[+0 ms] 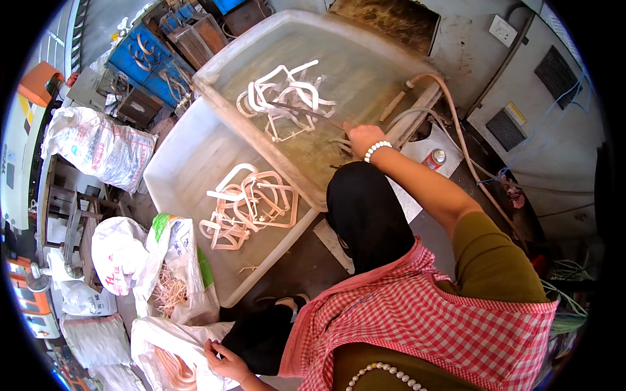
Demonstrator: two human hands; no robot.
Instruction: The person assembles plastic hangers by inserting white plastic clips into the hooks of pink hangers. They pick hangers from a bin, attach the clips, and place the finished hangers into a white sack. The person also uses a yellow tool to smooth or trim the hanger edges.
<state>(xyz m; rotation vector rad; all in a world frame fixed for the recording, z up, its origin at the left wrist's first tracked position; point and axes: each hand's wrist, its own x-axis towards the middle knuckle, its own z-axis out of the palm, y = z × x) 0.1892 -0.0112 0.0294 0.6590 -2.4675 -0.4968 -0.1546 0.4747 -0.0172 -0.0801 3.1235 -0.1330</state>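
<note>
My right hand [362, 138], with a white bead bracelet on the wrist, is stretched out over the upper white tub [398, 62] of cloudy liquid. It grips a thin dark rod [306, 113] whose far end lies among white bent plastic frames [282, 98] in that tub. My left hand [225, 360] is down at the lower left, fingers closed on the edge of an open white sack [160, 339] that holds pinkish curved pieces [175, 371]. A second, lower white tub [176, 163] holds a pile of pink and white frames [251, 205].
Another open sack [173, 260] with thin pinkish scraps stands beside the lower tub. Filled white bags [98, 146] lie at the left. A hose [456, 124] runs along the upper tub's right side, near a spray can [435, 158]. Blue crates [147, 58] sit at the back.
</note>
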